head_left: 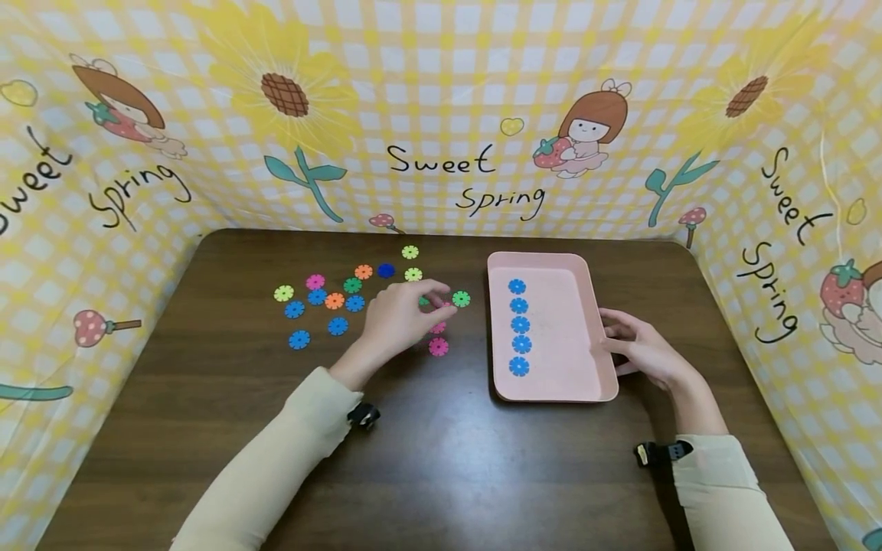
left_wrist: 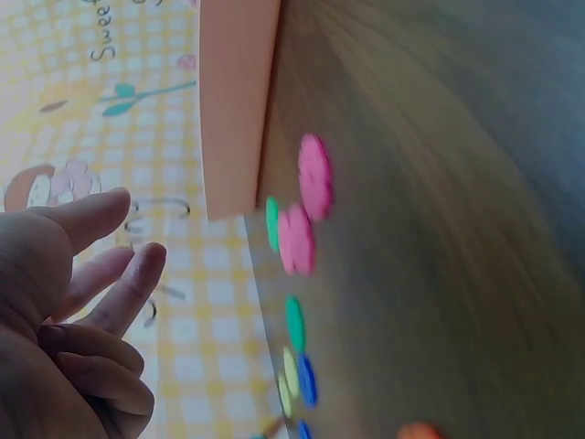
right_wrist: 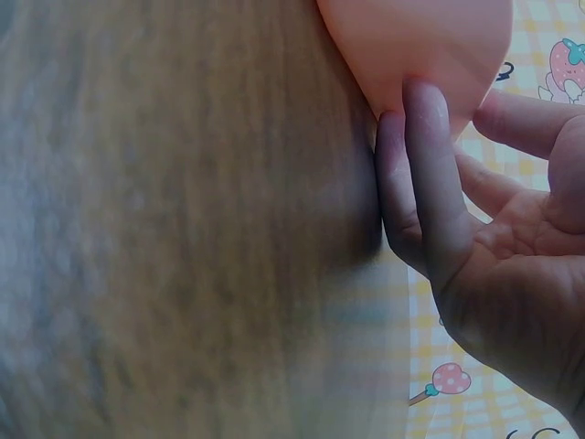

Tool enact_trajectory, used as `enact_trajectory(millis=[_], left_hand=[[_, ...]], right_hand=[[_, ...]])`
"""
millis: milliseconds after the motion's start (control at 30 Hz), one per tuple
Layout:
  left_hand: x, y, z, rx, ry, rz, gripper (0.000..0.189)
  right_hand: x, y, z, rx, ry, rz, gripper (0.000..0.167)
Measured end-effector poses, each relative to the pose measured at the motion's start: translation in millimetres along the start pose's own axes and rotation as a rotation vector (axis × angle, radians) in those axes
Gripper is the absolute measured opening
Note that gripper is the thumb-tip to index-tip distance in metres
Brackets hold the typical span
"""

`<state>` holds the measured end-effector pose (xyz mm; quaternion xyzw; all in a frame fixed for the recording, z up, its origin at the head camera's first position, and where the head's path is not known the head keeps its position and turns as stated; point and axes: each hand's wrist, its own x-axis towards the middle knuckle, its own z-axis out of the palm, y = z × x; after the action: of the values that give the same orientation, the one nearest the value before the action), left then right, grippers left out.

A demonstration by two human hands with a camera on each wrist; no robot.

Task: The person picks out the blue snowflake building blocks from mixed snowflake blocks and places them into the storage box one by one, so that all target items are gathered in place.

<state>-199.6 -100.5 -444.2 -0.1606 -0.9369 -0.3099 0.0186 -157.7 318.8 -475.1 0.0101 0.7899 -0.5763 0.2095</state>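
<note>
My left hand [head_left: 406,315] hovers over the loose plastic snowflake discs, thumb and forefinger apart with nothing between them. Beneath its fingertips a pink disc [head_left: 439,347] and a green disc [head_left: 461,298] lie on the table, and another pink disc is partly covered by the hand. In the left wrist view the pink discs [left_wrist: 315,176] lie beyond the hand. My right hand [head_left: 648,352] is at the right side of a pink tray [head_left: 544,262], its extended fingers [right_wrist: 425,137] touching the outer wall. Inside the tray, several blue discs [head_left: 520,325] form a column near the left wall.
More discs in blue, orange, yellow-green and pink are scattered on the left of the brown table [head_left: 441,490], among them a blue disc [head_left: 299,339] and an orange disc [head_left: 334,301]. A yellow checked cloth [head_left: 441,92] hangs behind and along both sides.
</note>
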Motion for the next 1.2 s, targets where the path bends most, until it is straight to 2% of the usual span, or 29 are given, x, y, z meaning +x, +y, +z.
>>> enact_trajectory(millis=[200,333,533,700,900,1033,1200], left_hand=[[-29.9,-30.2,-21.2,0.033,0.043,-0.023,0.039],[-51.6,-55.5,-34.3,0.046,0.068,-0.046,0.04],[-79.6,-101.2,-55.2,0.112,0.103,-0.151,0.044],[-98.1,-128.4,-77.9,0.178,0.118,-0.232,0.048],[-110.2,-146.8,-96.9,0.225,0.035,-0.337,0.063],[-111.3,-154.6,-96.2,0.231,-0.024,-0.376,0.069],[-107.6,-158.9,-91.5,0.229,-0.043,-0.389,0.066]], right_hand=[[0.2,0.8,0.1,-0.004,0.007,0.0,0.072],[0.1,1.6,-0.2,-0.008,0.01,0.0,0.072],[-0.3,1.9,0.6,-0.002,0.009,-0.002,0.073],[0.1,1.1,0.3,-0.001,0.004,-0.004,0.072],[0.3,0.4,0.1,0.007,-0.003,-0.004,0.07],[0.3,0.9,-0.1,0.014,-0.007,-0.008,0.069],[-0.6,0.3,-0.1,0.003,0.003,-0.013,0.07]])
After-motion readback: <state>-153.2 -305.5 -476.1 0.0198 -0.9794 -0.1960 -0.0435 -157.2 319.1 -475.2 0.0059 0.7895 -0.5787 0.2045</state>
